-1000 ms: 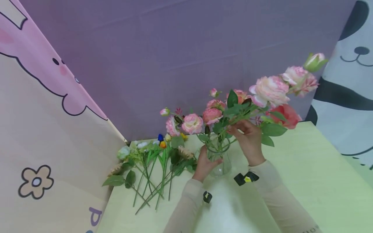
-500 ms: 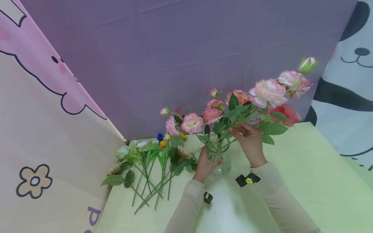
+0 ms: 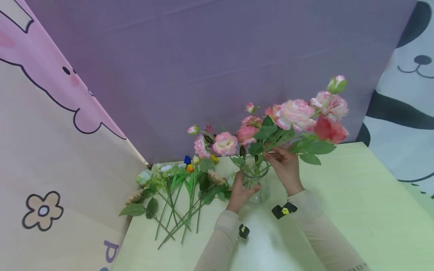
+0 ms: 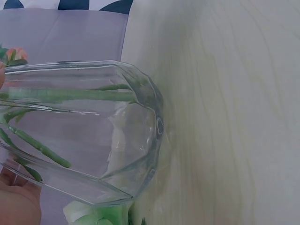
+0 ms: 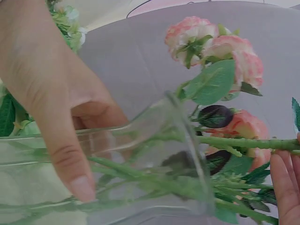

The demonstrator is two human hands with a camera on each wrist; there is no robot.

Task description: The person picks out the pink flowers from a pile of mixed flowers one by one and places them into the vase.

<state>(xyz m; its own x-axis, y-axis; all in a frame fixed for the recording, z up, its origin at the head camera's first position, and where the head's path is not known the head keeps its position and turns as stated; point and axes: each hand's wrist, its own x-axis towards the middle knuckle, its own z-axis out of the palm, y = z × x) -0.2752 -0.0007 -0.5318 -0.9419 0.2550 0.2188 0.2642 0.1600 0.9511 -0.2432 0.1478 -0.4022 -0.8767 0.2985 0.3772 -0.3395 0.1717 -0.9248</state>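
Note:
My left hand [image 3: 241, 194] grips a clear glass vase [image 3: 262, 194] from its left side, thumb across the front. Pink and coral artificial flowers [image 3: 225, 143] stand in the vase, leaning left and back. Just above the rim, my right hand [image 3: 286, 169] pinches the stem [image 5: 253, 143] of a pale pink flower spray [image 3: 295, 114] that leans right, with a bud at its tip. Beside it is a red-coral flower [image 3: 330, 130] with broad leaves. In the left wrist view, a thick green stem [image 4: 70, 94] reaches near the vase bottom.
Left of the vase, several loose artificial flowers [image 3: 176, 177] lie on the pale table [image 3: 366, 210], their stems crossing towards the front. A purple-grey cloth [image 3: 217, 67] hangs behind the table, and cartoon-printed panels flank it on both sides.
The pale pink spray has swung left and its bud has come lower. My right hand has shifted slightly left with the stem, while my left hand keeps its grip on the vase.

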